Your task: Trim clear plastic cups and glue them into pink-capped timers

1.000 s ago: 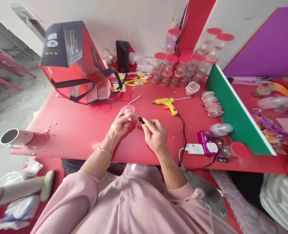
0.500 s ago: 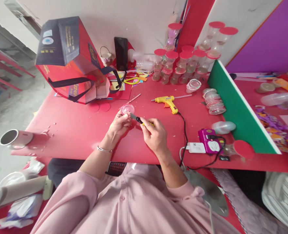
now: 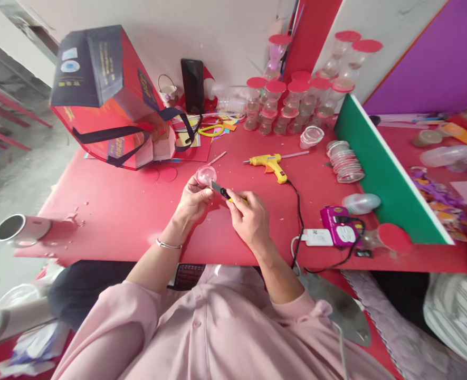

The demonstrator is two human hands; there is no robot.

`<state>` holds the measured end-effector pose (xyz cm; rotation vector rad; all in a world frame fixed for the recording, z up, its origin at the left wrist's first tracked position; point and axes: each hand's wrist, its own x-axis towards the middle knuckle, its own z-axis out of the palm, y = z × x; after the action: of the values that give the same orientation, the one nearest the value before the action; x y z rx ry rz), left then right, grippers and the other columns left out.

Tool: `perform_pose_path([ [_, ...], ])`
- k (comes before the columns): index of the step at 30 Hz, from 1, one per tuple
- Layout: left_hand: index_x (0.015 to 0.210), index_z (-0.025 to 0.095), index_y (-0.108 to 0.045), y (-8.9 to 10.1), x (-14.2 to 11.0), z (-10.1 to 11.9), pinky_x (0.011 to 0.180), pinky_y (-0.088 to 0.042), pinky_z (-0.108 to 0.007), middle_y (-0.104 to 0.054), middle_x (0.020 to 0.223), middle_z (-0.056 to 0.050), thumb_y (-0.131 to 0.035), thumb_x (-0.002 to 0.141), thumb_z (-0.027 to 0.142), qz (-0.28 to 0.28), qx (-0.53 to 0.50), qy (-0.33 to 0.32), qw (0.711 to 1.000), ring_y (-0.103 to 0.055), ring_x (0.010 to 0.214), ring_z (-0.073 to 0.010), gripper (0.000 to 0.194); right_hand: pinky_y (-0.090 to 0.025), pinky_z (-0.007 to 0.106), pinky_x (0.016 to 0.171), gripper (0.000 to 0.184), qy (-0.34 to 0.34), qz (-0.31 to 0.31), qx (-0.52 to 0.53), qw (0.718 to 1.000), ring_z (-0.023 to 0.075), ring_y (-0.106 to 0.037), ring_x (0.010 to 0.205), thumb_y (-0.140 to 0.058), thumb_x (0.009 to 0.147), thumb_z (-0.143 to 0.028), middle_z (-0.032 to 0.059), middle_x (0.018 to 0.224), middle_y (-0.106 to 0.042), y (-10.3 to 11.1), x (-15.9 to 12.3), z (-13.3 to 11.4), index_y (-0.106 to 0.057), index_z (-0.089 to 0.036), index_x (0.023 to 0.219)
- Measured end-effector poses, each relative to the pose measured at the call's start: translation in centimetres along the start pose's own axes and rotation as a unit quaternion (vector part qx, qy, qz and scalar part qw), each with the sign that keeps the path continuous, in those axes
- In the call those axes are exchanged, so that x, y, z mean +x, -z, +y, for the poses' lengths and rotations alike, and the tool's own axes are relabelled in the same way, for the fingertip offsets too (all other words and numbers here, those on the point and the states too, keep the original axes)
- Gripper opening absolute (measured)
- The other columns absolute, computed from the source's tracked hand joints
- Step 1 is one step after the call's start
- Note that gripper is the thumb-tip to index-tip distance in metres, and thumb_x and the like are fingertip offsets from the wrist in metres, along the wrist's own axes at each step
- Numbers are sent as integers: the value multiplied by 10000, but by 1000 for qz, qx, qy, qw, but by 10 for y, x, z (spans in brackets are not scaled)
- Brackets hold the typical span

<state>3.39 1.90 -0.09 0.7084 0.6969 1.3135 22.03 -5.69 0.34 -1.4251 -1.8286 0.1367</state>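
My left hand (image 3: 194, 199) is closed on a small clear plastic cup (image 3: 206, 174), its round mouth tilted up toward me. In my right hand (image 3: 250, 217) is a utility knife (image 3: 224, 193) with a yellow and black handle. Its grey blade points up and left, with the tip at the cup's near rim, close to my left thumb. Whether the blade cuts into the plastic I cannot tell. Just beyond the cup lies a thin pinkish stick (image 3: 217, 158). A yellow glue gun (image 3: 267, 165) with a clear glue stick in its back rests to the right.
A red and black bag (image 3: 98, 100) stands at the back left, a steel mug (image 3: 23, 230) at the left edge. Several red-capped hourglass shapes (image 3: 273, 108) line the back. A green divider (image 3: 383, 179), stacked lids (image 3: 344, 161) and a purple power socket (image 3: 338, 227) with cables are on the right.
The knife blade has shifted slightly at the cup's rim, and the cup is turned a little more toward me. Both hands keep their hold. The whole view has shifted slightly.
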Motion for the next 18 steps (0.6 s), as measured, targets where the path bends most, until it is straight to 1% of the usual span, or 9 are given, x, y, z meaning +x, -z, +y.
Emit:
perform_pose_path([
  [3,954,200,-691,1,0,-2,644,-562,-167,-757,813,34,-1047,540,165,6,10,1,1000,-721,674,-88,547,-537,309,919,357,-7,-2,-3,1000,202,-672,1003,-569,1087,-325,76,1069,-708,0,0,-1,-715,-305,1412],
  [7,904,193,-697,4,0,-2,580,-512,-139,-732,757,57,-1042,559,190,13,4,15,1000,-658,595,-49,487,-539,316,897,349,3,0,-14,1000,208,-670,986,-574,1084,-321,78,1062,-716,2,1,-2,-723,-300,1399],
  [9,872,192,-704,4,0,-2,629,-546,-148,-739,763,54,-1035,580,213,27,-6,23,999,-682,638,-58,442,-544,319,889,346,6,5,-11,1000,209,-672,980,-576,1083,-319,82,1063,-722,2,1,-2,-729,-293,1391],
  [12,894,200,-723,3,-2,-1,819,-627,-228,-785,850,25,-1019,637,272,40,-25,33,998,-764,815,-113,398,-557,319,899,354,-8,20,31,999,202,-681,989,-570,1086,-324,88,1075,-725,3,1,-2,-720,-281,1404],
  [14,908,200,-720,1,-3,0,882,-641,-269,-809,911,0,-1005,676,348,35,-44,49,997,-791,922,-153,396,-567,318,897,366,-29,37,70,996,196,-687,978,-563,1091,-339,91,1066,-721,5,1,-2,-710,-257,1416],
  [16,924,198,-715,0,-3,1,866,-650,-274,-824,974,-26,-992,690,405,30,-59,71,995,-802,1016,-198,418,-576,309,867,378,-51,47,102,992,185,-691,932,-553,1096,-360,86,1034,-713,8,4,-3,-706,-237,1418],
  [18,942,195,-709,-1,-3,2,813,-655,-263,-823,1013,-40,-977,704,418,25,-66,91,993,-798,1084,-237,422,-582,296,834,386,-63,46,120,990,174,-694,890,-542,1100,-381,79,1009,-708,13,9,-4,-708,-230,1415],
])
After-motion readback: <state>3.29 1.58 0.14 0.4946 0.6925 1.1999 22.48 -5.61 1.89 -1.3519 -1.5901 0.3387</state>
